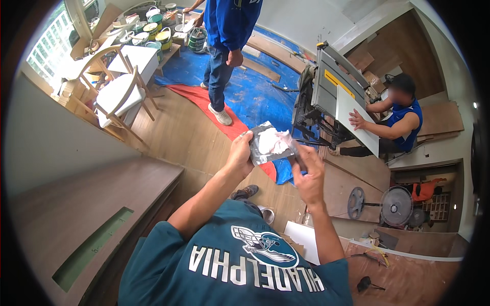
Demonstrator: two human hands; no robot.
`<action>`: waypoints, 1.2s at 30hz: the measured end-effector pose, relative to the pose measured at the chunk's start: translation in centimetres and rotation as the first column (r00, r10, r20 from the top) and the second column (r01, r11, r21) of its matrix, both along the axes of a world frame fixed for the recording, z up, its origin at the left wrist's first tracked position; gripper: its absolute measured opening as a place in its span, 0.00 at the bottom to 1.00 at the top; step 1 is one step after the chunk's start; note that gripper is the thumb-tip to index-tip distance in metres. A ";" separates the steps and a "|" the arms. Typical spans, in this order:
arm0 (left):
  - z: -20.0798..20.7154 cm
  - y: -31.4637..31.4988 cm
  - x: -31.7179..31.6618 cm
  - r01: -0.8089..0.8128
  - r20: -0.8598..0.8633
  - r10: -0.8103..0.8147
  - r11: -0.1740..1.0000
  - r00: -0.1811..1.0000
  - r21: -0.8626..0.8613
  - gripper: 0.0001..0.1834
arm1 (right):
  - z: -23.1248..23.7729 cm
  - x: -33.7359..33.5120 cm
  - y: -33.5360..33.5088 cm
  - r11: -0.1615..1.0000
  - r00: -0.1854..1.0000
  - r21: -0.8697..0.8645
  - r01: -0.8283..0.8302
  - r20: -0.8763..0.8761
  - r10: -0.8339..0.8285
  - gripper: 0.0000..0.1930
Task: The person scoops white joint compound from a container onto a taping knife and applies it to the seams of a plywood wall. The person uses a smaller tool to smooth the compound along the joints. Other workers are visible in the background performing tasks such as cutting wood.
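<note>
My left hand (240, 152) grips the edge of a dark, flat square plate (261, 157), thumb on top. A mound of pale pinkish putty (273, 142) lies on the plate. My right hand (310, 176) is closed round a tool at the plate's right side. The tool looks like a putty knife (297, 154), with its blade near or touching the putty; motion blur hides its exact shape. Both hands are held out in front of my chest, above the floor.
A person in blue (224, 30) stands ahead on a blue tarp (255, 97). At the right, another person handles a white panel (360, 127) on a table saw (324, 84). Paint buckets (163, 38), a wooden chair (120, 97), a brown panel (97, 204) and a fan (396, 206) stand around.
</note>
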State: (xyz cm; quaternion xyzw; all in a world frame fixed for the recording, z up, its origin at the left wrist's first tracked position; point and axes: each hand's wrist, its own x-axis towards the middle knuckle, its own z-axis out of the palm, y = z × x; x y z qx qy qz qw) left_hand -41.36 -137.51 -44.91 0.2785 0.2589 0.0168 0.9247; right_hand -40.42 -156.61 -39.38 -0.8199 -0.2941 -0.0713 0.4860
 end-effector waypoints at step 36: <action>0.6 1.9 0.8 -0.068 0.158 0.040 0.982 0.987 0.176 0.16 | -10.3 3.0 -1.0 0.140 -0.159 0.870 0.472 -0.072 0.985 0.24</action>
